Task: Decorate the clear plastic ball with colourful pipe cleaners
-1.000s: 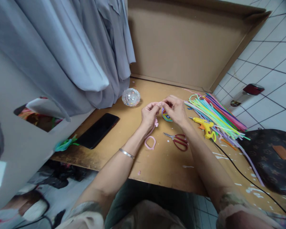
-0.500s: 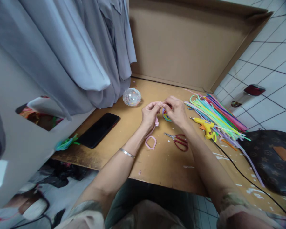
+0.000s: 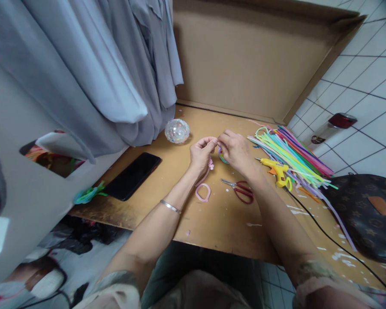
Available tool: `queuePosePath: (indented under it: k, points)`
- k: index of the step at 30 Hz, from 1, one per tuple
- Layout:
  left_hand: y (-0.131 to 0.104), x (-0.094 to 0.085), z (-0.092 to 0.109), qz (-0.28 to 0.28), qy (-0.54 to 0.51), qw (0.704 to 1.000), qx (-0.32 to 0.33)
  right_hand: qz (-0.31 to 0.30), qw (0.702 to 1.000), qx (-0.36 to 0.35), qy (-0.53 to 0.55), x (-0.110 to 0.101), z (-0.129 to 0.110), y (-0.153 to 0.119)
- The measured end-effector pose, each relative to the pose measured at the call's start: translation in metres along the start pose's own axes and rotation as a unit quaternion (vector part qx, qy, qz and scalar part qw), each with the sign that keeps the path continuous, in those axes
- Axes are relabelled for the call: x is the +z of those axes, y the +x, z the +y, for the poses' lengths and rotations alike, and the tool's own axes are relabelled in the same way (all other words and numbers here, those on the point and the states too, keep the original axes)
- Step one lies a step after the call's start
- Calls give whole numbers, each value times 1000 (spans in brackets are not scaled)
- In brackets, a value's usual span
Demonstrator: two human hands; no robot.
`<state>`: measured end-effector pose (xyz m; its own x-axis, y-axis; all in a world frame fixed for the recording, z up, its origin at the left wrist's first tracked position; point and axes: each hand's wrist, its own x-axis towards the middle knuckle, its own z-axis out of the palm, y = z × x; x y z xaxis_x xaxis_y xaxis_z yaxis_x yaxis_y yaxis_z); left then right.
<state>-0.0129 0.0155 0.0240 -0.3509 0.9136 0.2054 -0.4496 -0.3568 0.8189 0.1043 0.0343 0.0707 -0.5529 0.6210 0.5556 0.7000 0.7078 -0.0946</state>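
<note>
A pink pipe cleaner (image 3: 203,192) hangs below my left hand (image 3: 200,153), its lower end bent into a loop lying on the table and small curls higher up. The thumb and fingers of my left hand are pinched on its upper part. Fingertip to fingertip with it, my right hand (image 3: 234,149) is closed in a pinch too; the bit between the fingertips is mostly hidden. Behind my right hand a multicoloured coil (image 3: 223,157) is partly covered. Red-handled scissors (image 3: 241,190) lie on the table below my right hand.
On the right are a yellow glue gun (image 3: 277,171) with a black cord, a bundle of coloured pipe cleaners (image 3: 296,159) and a dark bag (image 3: 363,214). A clear ball (image 3: 177,131) and a black phone (image 3: 133,176) lie to the left. Cardboard (image 3: 238,60) stands at the back.
My right hand has turned slightly, its fingers curling over more at the fingertips. My left hand keeps its pinch, and the things on the table have not moved.
</note>
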Motion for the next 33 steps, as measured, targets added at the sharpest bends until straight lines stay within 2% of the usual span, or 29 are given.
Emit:
queuePosePath:
  k: [5,13,20,26,29,33]
  points:
    - [1,-1,3,0,20,1000,15,11,998,22,64,4,2,0]
    - [1,-2,3,-23,63,997,38,81,989,36,117,8,5,1]
    - [-1,-5,2,-61,115,987,94,50,993,42,100,2,8,2]
    - [-2,-4,1,-55,144,982,108,27,992,52,115,-2,8,4]
    - [-4,-2,1,-40,126,986,102,38,977,101,183,1,6,6]
    - [-4,-1,3,-39,125,985,114,31,925,209,316,8,5,9]
